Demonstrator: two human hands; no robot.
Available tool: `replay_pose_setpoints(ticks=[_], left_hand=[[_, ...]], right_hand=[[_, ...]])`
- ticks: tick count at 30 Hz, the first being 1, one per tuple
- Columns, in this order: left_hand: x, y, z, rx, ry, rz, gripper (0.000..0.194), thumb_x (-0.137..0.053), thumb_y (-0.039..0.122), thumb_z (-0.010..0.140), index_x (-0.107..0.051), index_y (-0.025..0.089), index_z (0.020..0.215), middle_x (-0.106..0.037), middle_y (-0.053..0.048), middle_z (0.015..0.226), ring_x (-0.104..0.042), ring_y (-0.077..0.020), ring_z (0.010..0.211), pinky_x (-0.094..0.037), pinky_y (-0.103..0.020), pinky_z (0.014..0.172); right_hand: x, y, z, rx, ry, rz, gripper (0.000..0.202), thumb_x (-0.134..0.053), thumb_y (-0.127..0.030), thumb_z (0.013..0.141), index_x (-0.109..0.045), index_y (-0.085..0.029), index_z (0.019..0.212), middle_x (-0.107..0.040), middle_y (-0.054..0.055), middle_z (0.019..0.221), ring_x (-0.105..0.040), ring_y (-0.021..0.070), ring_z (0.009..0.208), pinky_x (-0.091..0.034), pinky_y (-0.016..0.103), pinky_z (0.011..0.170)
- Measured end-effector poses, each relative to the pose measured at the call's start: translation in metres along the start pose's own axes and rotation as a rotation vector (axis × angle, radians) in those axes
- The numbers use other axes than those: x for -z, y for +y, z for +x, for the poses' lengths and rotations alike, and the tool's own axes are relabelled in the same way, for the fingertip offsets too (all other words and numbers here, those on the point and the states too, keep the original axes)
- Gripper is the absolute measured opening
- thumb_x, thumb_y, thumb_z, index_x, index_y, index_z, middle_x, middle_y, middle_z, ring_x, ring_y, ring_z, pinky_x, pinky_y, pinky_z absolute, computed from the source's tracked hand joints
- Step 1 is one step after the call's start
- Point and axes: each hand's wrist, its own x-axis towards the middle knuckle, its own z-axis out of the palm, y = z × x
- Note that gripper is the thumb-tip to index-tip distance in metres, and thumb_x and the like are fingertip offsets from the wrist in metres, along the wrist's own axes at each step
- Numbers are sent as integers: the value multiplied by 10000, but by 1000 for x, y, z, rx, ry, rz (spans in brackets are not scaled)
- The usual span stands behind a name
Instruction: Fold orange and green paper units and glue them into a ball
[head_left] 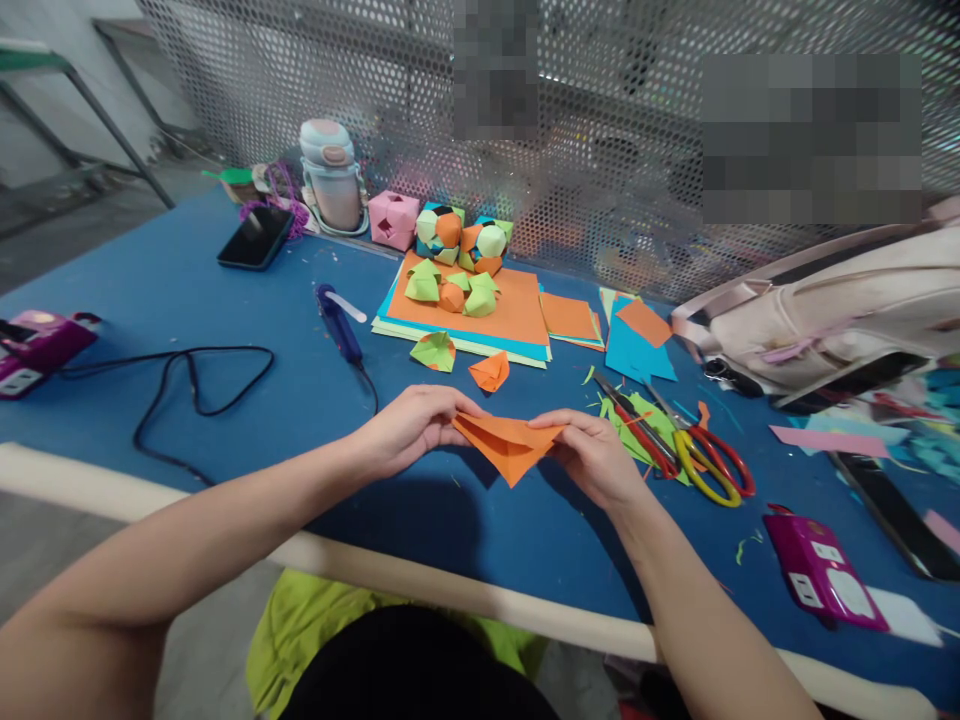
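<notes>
Between both hands, above the front of the blue table, is an orange origami paper folded into a triangle with its point toward me. My left hand pinches its left corner; my right hand grips the right corner. Just beyond the paper lie a small folded orange piece and a green-and-orange folded piece. Several green and orange folded pieces rest on a stack of coloured sheets farther back.
Scissors and green paper scraps lie right of my right hand. A blue glue gun with a cord is at left. Purple power strips sit at both sides. A bottle, finished paper balls and a pale bag line the mesh partition.
</notes>
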Motion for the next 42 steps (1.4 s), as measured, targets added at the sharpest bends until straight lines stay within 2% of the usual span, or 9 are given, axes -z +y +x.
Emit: replay_pose_setpoints(ticks=[5, 9, 12, 15, 20, 24, 27, 31, 42], left_hand=[[1, -4, 0, -61, 76, 244, 146, -706, 208, 629, -648, 111, 721, -635, -38, 670, -570, -102, 605, -462, -223, 596], [1, -7, -1, -264, 138, 530, 140, -634, 180, 654, -654, 141, 788, -651, -20, 736, -554, -108, 636, -423, -211, 588], [-1, -9, -5, -349, 135, 641, 153, -577, 156, 669, -663, 159, 795, -674, -20, 811, -582, -131, 716, -434, -210, 629], [-6, -12, -10, -375, 104, 710, 184, -544, 139, 680, -670, 174, 810, -678, -8, 801, -586, -131, 714, -436, -201, 621], [-11, -15, -12, -352, 65, 767, 188, -541, 139, 697, -665, 176, 833, -675, 1, 785, -560, -107, 642, -422, -187, 569], [-11, -9, -11, -314, 64, 786, 198, -590, 228, 727, -681, 161, 890, -671, -23, 790, -582, -130, 693, -438, -206, 619], [-9, -6, -11, -381, -44, 918, 184, -603, 274, 749, -718, 172, 851, -658, -31, 763, -591, -146, 724, -434, -218, 658], [-7, -7, -11, -475, -185, 1059, 202, -532, 200, 797, -733, 185, 783, -635, -22, 695, -589, -132, 683, -412, -206, 633], [-9, -6, -13, -454, -168, 1093, 177, -513, 150, 789, -677, 151, 722, -667, -5, 737, -590, -104, 701, -411, -187, 666]], right_hand=[[11, 1, -2, 160, -65, -219, 291, -474, -169, 693, -744, -232, 784, -707, 28, 907, -630, 200, 846, -486, 317, 753], [17, -8, -4, 289, -145, -224, 298, -457, -289, 810, -733, -209, 891, -691, 69, 1009, -595, 253, 996, -456, 375, 851], [9, -17, -7, 283, -35, -334, 289, -465, -363, 858, -700, -215, 935, -675, 64, 997, -610, 226, 943, -470, 355, 816], [-7, -21, -12, 331, 3, -550, 194, -557, -347, 821, -688, -219, 885, -670, 48, 916, -607, 201, 887, -457, 331, 805], [-21, -22, -17, 348, -49, -703, 149, -558, -255, 822, -641, -213, 706, -639, 12, 715, -578, 164, 706, -425, 304, 707], [-20, -23, -19, 367, -82, -725, 163, -540, -231, 841, -614, -213, 697, -627, -6, 703, -558, 152, 705, -390, 295, 713], [-20, -23, -20, 408, -133, -745, 162, -534, -219, 854, -614, -215, 713, -625, -9, 704, -548, 146, 703, -372, 298, 721], [-24, -21, -22, 446, -170, -781, 157, -542, -210, 860, -613, -213, 720, -620, -9, 694, -540, 143, 693, -361, 301, 713], [-22, -23, -22, 490, -216, -841, 173, -548, -200, 870, -617, -200, 712, -623, -14, 647, -544, 130, 658, -356, 316, 734]])
